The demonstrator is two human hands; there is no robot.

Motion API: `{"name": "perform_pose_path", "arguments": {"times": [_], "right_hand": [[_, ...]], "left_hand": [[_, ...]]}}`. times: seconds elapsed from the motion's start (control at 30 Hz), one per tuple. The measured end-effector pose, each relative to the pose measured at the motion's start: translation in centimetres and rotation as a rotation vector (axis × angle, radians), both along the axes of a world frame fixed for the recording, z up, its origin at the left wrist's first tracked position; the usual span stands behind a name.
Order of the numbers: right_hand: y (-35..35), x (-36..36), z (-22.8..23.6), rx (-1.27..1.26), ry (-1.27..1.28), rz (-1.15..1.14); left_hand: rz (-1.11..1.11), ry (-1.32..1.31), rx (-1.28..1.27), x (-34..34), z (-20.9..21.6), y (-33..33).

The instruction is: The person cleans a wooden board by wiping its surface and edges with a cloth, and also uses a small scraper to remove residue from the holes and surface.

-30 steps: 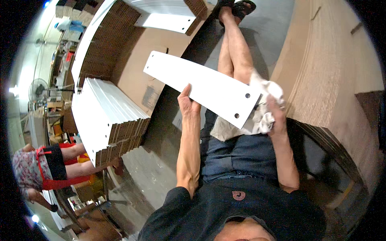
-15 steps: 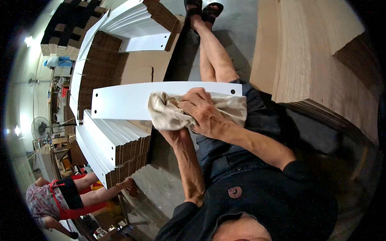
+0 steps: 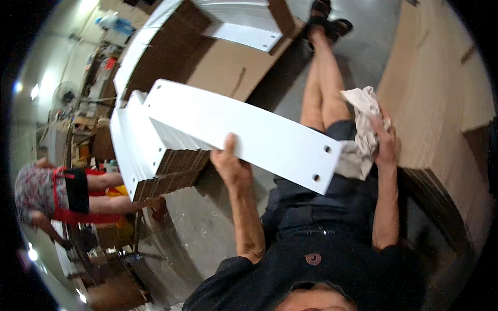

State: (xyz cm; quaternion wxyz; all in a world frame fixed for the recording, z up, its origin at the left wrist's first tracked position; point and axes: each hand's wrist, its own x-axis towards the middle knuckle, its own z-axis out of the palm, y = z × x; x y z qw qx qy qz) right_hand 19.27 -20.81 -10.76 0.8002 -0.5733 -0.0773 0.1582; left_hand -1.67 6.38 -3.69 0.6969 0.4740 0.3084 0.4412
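Note:
A long white panel [image 3: 244,129] with two dark holes at each end slants across my lap, its far left end over a stack of white panels [image 3: 140,140]. My left hand [image 3: 231,165] grips its near edge around the middle, thumb on the top face and fingers hidden underneath. Off the panel's right end, my right hand [image 3: 384,137] is closed around a crumpled cream cloth [image 3: 363,119]. Part of the cloth hangs down beside the panel's end, over my dark shorts.
More white panels [image 3: 241,36] stand on a brown cardboard sheet [image 3: 223,70] at the far left. Wood-coloured boards [image 3: 430,109] are stacked close on my right. Another person [image 3: 52,192] in a flowered top is at the left, near a fan [image 3: 66,95] and cluttered shelves.
My right hand has lifted the cloth off the panel and moved right with it. The panel has turned, its right end now lower. My left hand, partly hidden before, now shows. The whole view has shifted.

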Motion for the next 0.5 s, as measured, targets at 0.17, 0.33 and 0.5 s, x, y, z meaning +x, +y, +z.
{"name": "perform_pose_path", "arguments": {"times": [0.17,0.33,0.5], "right_hand": [[4.6,-4.5,5.7,-0.118,-0.384,0.402],[12.6,-7.7,9.9,-0.118,-1.129,0.44],[17.4,-6.0,14.4,-0.14,-1.353,0.233]], "left_hand": [[-0.072,0.038,0.023,2.1,0.2,-3.2],[-0.255,0.117,0.052,1.9,-0.2,-6.3],[-0.507,0.342,0.205,1.3,0.3,-7.6]]}}
